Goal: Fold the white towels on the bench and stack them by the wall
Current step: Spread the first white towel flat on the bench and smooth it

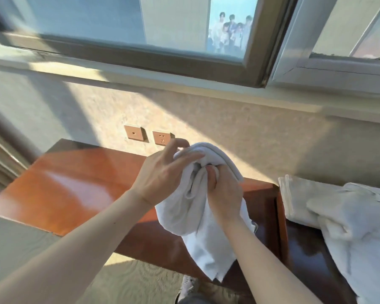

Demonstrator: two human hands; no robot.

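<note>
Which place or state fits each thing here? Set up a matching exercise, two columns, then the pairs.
Things:
1. held towel
2. loose towels
3. wall sockets
4. bench

Places or states:
A. on the wall, above the bench's far edge
B. bunched in the grip of the left hand and right hand
C. reddish-brown, glossy, partly sunlit
D. lying unfolded at the right

Pairs: 1-B, 2-D, 3-A, 4-C

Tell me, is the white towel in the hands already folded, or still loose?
Still loose. The towel hangs bunched and creased from the left hand and right hand, with no flat fold showing.
</note>
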